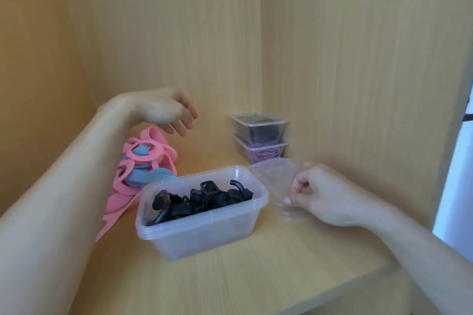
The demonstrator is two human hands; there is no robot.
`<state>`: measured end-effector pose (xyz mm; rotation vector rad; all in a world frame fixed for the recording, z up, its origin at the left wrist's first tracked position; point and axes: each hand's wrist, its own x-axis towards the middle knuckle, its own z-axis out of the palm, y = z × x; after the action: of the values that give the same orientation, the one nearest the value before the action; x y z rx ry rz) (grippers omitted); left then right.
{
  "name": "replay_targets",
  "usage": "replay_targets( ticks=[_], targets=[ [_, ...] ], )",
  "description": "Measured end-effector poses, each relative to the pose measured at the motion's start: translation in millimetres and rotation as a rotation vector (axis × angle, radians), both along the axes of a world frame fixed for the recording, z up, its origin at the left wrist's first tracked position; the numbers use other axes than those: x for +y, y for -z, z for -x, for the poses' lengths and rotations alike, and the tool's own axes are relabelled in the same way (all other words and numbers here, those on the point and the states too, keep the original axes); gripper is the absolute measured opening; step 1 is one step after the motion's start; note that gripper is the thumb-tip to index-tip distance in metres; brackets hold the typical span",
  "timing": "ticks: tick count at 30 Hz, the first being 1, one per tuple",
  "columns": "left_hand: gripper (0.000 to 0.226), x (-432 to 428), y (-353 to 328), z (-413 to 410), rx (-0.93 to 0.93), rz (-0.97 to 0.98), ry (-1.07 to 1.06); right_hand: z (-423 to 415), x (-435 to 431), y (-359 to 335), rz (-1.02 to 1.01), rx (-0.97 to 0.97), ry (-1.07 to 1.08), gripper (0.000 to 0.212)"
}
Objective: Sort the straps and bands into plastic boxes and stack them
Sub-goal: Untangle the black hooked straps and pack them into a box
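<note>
A clear plastic box [204, 235] stands open in the middle of the shelf, holding black straps with buckles [202, 201]. Right of it my right hand [325, 197] pinches a clear lid [275, 176] by its near edge. My left hand [166, 110] hovers open above a pile of pink and blue bands [143, 169] lying left of the box. In the back corner two lidded boxes are stacked: the upper one [259, 126] holds dark straps, the lower one [261, 152] holds purple and pink bands.
The wooden shelf [256, 276] is closed in by a left wall, a back wall and a right wall. Its front edge runs across the lower right. Beyond the right wall a pale surface [455, 186] shows.
</note>
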<state>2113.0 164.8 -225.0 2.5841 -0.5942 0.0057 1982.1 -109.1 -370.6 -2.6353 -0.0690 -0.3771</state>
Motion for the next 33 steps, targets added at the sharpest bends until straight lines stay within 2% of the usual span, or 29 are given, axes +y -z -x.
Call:
replay_targets(
  ticks=[5,11,14,17,22,24,26,30,33],
  targets=[
    [0.024,-0.6,-3.0,4.7,-0.012,-0.007,0.023,6.8,2.1,3.4,0.233,-0.157,-0.011,0.017],
    [0.026,-2.7,-3.9,7.0,-0.019,-0.010,0.036,8.8,8.2,-4.4,0.361,-0.353,-0.028,0.018],
    [0.026,-4.9,-4.1,6.4,-0.014,0.004,0.052,8.4,6.5,-12.1,0.362,-0.400,-0.025,0.015],
    [0.030,-5.3,-4.6,10.2,-0.027,0.001,0.101,9.9,4.2,-21.3,0.276,-0.471,-0.058,0.012],
    [0.067,-4.4,-8.6,20.7,-0.030,-0.053,0.217,11.1,9.4,-31.9,0.155,-0.553,-0.163,0.014],
    [0.070,-5.0,-8.8,23.3,-0.022,-0.094,0.229,11.8,17.4,-38.1,0.091,-0.588,-0.200,0.012],
    [0.059,-5.3,-8.5,21.6,-0.035,-0.090,0.239,11.3,26.0,-45.8,-0.002,-0.615,-0.229,0.012],
    [0.014,-5.5,-7.7,11.0,-0.119,0.116,0.223,0.6,39.2,-64.4,-0.289,-0.612,-0.290,0.018],
    [0.008,-1.1,-8.4,5.0,-0.216,0.226,0.172,-18.8,41.2,-79.3,-0.501,-0.583,-0.293,0.023]
  ],
)
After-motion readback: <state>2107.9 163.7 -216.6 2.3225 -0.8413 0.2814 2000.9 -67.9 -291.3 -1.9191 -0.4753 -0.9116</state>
